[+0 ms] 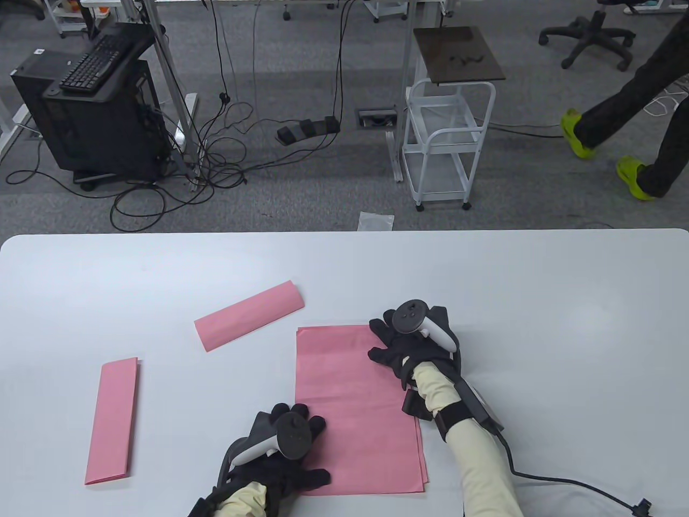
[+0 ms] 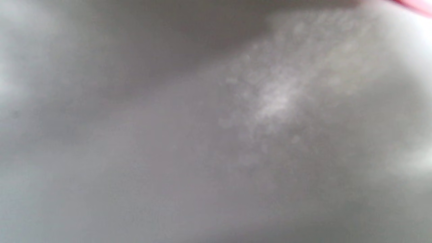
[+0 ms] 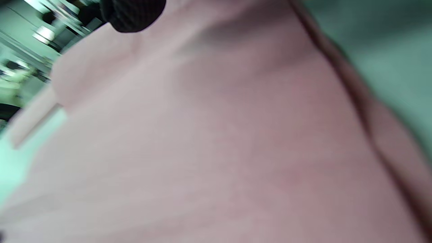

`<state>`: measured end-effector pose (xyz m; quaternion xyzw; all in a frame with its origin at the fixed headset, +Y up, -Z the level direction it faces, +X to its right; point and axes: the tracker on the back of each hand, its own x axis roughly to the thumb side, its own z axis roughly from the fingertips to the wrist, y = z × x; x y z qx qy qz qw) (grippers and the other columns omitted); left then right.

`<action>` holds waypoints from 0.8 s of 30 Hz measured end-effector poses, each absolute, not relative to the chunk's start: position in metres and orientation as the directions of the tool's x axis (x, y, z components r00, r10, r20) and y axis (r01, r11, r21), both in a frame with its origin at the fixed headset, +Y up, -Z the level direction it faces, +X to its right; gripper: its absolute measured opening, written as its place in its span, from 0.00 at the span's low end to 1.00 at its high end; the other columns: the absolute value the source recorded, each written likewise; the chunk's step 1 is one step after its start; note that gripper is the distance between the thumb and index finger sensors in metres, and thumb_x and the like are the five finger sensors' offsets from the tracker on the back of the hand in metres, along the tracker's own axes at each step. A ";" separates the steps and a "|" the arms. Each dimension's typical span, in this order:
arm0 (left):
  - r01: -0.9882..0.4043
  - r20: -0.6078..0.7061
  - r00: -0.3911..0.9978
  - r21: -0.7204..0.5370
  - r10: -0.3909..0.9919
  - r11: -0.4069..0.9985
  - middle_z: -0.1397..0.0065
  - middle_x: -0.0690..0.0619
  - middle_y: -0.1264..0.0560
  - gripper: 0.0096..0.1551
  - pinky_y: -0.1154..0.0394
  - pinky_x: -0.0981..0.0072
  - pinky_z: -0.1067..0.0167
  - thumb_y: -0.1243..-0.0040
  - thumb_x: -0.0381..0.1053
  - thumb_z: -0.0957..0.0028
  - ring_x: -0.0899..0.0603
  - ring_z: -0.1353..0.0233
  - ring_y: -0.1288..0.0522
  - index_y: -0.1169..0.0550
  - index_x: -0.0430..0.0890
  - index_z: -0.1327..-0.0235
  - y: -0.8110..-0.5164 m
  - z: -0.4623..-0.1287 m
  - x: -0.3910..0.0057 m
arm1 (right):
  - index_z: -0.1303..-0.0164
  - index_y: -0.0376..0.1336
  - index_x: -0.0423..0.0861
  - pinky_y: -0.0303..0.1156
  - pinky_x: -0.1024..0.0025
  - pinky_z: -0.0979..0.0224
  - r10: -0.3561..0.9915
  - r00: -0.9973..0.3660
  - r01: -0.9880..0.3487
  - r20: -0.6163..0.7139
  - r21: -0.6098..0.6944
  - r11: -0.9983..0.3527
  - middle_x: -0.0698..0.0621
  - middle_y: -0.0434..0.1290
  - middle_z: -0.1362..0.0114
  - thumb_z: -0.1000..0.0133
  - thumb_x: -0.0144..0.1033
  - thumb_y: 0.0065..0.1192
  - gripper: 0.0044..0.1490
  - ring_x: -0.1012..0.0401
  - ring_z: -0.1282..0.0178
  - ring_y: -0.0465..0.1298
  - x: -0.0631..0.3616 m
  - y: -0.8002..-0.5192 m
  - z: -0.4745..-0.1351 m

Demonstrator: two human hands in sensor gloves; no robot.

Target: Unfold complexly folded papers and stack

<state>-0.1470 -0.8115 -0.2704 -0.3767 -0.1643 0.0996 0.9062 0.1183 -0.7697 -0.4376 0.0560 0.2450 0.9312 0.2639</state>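
A stack of unfolded pink sheets lies flat on the white table, filling the right wrist view. My right hand presses flat on the stack's top right corner, fingers spread. My left hand rests with spread fingers on the stack's lower left edge. Two folded pink papers lie to the left: one strip slanted just above the stack, another upright near the table's left side. The left wrist view shows blurred grey table and a sliver of pink paper.
Beyond the table's far edge are a white cart, a black computer tower with a keyboard, floor cables and a person's legs walking at the right. A black cable trails from my right wrist.
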 end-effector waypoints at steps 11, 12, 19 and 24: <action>-0.060 0.222 0.926 -0.712 0.306 0.699 0.28 0.59 0.88 0.57 0.86 0.44 0.37 0.55 0.75 0.51 0.40 0.29 0.90 0.76 0.63 0.31 -0.811 -0.271 -0.147 | 0.22 0.32 0.67 0.11 0.50 0.26 0.434 -0.856 -0.161 0.279 0.655 -0.738 0.66 0.22 0.16 0.45 0.59 0.51 0.48 0.65 0.19 0.17 0.139 -0.783 -0.294; -0.061 0.221 0.926 -0.712 0.307 0.700 0.28 0.59 0.88 0.57 0.86 0.44 0.37 0.55 0.74 0.51 0.40 0.28 0.90 0.75 0.63 0.31 -0.811 -0.271 -0.147 | 0.22 0.32 0.67 0.11 0.50 0.26 0.436 -0.859 -0.161 0.270 0.665 -0.729 0.66 0.23 0.16 0.45 0.59 0.51 0.49 0.65 0.19 0.17 0.140 -0.787 -0.290; -0.082 0.199 0.930 -0.707 0.309 0.703 0.27 0.59 0.86 0.57 0.85 0.44 0.36 0.53 0.73 0.51 0.40 0.27 0.88 0.73 0.63 0.30 -0.809 -0.271 -0.145 | 0.22 0.31 0.68 0.12 0.50 0.26 0.423 -0.874 -0.158 0.240 0.682 -0.714 0.67 0.22 0.16 0.44 0.58 0.52 0.48 0.65 0.19 0.18 0.149 -0.806 -0.282; -0.013 0.260 0.934 -0.658 0.244 0.753 0.22 0.53 0.81 0.50 0.80 0.40 0.34 0.57 0.69 0.41 0.36 0.24 0.83 0.67 0.54 0.23 -0.790 -0.273 -0.122 | 0.22 0.32 0.68 0.11 0.51 0.26 0.429 -0.872 -0.161 0.237 0.688 -0.707 0.68 0.22 0.17 0.44 0.58 0.52 0.48 0.65 0.19 0.17 0.148 -0.807 -0.282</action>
